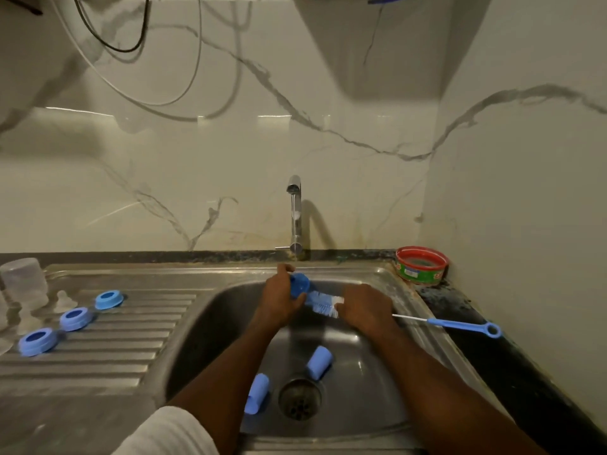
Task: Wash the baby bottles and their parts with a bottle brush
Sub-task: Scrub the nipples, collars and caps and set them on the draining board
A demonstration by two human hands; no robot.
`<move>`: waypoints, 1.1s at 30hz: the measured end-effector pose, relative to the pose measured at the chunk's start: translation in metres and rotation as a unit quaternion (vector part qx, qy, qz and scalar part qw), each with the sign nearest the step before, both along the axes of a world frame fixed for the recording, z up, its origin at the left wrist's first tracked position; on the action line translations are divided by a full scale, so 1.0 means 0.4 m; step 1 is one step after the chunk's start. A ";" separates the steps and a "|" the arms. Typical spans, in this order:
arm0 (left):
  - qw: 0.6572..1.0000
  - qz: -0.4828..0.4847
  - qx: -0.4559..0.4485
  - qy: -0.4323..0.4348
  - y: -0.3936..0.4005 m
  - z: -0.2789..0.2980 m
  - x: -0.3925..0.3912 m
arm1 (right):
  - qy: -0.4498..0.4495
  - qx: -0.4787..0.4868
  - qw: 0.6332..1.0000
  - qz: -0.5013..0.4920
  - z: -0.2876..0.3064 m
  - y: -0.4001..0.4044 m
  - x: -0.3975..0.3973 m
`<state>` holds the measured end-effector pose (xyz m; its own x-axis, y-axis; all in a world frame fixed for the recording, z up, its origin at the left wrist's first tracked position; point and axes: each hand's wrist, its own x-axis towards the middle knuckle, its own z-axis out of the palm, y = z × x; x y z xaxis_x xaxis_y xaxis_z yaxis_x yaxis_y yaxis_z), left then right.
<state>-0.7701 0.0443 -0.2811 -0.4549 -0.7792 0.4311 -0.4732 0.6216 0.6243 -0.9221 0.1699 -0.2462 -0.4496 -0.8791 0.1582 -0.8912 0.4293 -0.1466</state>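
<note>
Over the sink [377, 277]: left hand [279, 298] grips a blue cap [299, 285], fingers curled round it. Right hand [366, 311] is closed round the bottle brush [323, 303], bristles pushed against the cap's open mouth. The brush's long blue handle [460, 324] sticks out to the right over the counter edge.

Tap [295, 218] stands just behind the hands; can't tell if water runs.

Progress, by my reckoning: three blue rings [76, 318] lie in a row on the draining board, with clear teats [65, 300] and a clear bottle [23, 284] just beside them, likely done. Two more blue caps [289, 376] lie in the basin near the drain, probably still to be scrubbed. A red-rimmed soap tub [421, 266] sits in the back right corner.
</note>
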 end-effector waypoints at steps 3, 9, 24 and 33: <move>1.000 0.000 -0.020 0.005 -0.008 -0.021 0.015 | 0.014 0.002 1.000 -0.011 -0.005 -0.007 -0.001; 0.989 -0.040 0.066 0.126 0.003 -0.013 0.017 | 0.012 -0.012 1.000 0.001 0.000 -0.016 0.007; 0.698 -0.115 0.514 0.485 0.014 0.021 -0.010 | -0.013 -0.035 0.999 -0.030 0.017 -0.004 0.025; 0.656 -0.070 0.534 0.529 -0.004 0.029 0.002 | -0.025 -0.167 0.985 -0.039 0.059 0.011 0.044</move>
